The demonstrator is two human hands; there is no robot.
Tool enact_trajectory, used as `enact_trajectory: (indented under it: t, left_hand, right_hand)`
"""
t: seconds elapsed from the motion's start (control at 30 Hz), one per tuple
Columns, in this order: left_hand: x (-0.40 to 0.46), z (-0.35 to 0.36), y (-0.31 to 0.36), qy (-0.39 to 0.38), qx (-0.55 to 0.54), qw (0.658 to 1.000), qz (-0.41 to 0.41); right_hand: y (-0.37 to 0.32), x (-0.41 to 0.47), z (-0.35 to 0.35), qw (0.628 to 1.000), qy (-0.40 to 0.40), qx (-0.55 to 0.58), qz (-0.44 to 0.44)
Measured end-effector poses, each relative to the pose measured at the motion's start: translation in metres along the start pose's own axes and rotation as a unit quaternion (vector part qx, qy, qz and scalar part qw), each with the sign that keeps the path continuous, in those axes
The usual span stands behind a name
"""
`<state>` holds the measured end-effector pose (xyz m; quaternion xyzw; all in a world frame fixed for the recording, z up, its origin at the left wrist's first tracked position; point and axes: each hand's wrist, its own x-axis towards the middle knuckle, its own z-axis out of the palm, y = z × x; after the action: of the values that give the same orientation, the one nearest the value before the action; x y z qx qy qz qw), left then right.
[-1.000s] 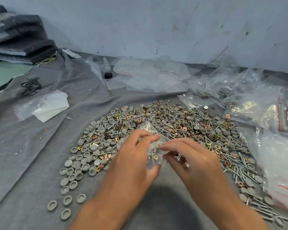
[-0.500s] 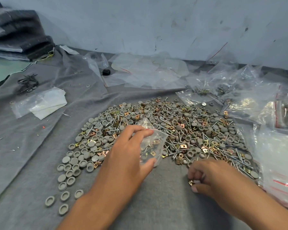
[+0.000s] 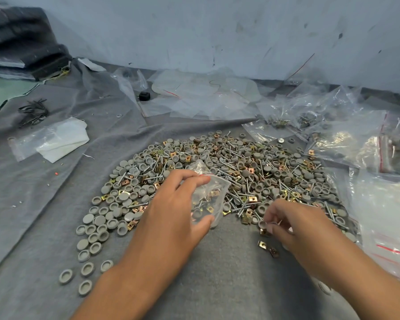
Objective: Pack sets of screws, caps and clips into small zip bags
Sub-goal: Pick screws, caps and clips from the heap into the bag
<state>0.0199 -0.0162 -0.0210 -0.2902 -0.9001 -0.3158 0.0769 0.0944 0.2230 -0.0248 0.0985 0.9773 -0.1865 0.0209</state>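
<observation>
A wide pile of grey caps, silver screws and brass clips (image 3: pixel 229 172) lies on grey cloth. My left hand (image 3: pixel 173 213) holds a small clear zip bag (image 3: pixel 209 196) at the pile's near edge, fingers on top and thumb beneath; a few clips and screws show inside it. My right hand (image 3: pixel 293 225) is at the near right edge of the pile, its fingertips pinching a small part, seemingly a screw. Loose brass clips (image 3: pixel 267 247) lie just below those fingers. A few grey caps (image 3: pixel 86 271) sit apart at the near left.
Filled and empty plastic bags (image 3: pixel 346 135) crowd the right side and back. A flat bag with white paper (image 3: pixel 56 139) and a bundle of black ties (image 3: pixel 32 110) lie at the left. Folded dark cloth (image 3: pixel 23 51) is stacked far left. A wall runs behind.
My right hand left the bag's mouth, dropped to the near right edge of the pile and now pinches a small part there. My left hand kept the bag almost still.
</observation>
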Motion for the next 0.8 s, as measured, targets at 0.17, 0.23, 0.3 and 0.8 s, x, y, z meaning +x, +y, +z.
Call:
enact_trajectory:
  t: [0.17,0.23,0.3,0.8]
  left_hand:
    - [0.000,-0.001,0.001,0.001,-0.004,1.000,-0.002]
    - [0.000,0.000,0.002,0.003,-0.002,1.000,-0.003]
    - [0.000,0.000,0.002,0.003,-0.001,1.000,-0.003]
    - [0.001,-0.001,0.001,0.013,-0.009,1.000,0.009]
  right_hand:
    - [-0.005,0.003,0.005,1.000,0.006,0.022,-0.014]
    - [-0.009,0.007,0.010,1.000,0.015,0.006,-0.025]
    - [-0.011,0.009,0.014,0.999,0.017,-0.029,-0.027]
    - [-0.035,0.010,0.016,0.974,0.124,0.162,-0.103]
